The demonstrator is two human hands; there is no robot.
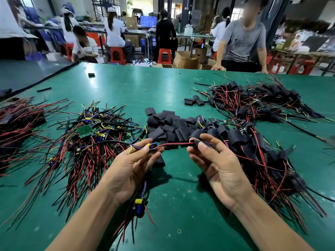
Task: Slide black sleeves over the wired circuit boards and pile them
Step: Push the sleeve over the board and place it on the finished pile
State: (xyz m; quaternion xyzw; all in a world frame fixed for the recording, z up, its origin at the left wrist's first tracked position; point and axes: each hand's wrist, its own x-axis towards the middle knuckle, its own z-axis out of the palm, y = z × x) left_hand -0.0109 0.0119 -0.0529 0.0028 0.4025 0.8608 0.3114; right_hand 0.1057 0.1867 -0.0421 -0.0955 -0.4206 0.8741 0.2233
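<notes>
Of the person only 2 bare forearms show, the left forearm (87, 220) and the right forearm (268, 223), uncovered to the lower edge, each ending in a bare hand, left hand (130, 167) and right hand (217, 163), with short thumbnails and creased palms.

Your bench (181, 196) has a smooth green mat with a soft sheen, scuffed and pitted in spots. The sleeves (168, 124) look matt black and rubbery. The wires (87, 160) carry slightly glossy red and black plastic insulation.
</notes>
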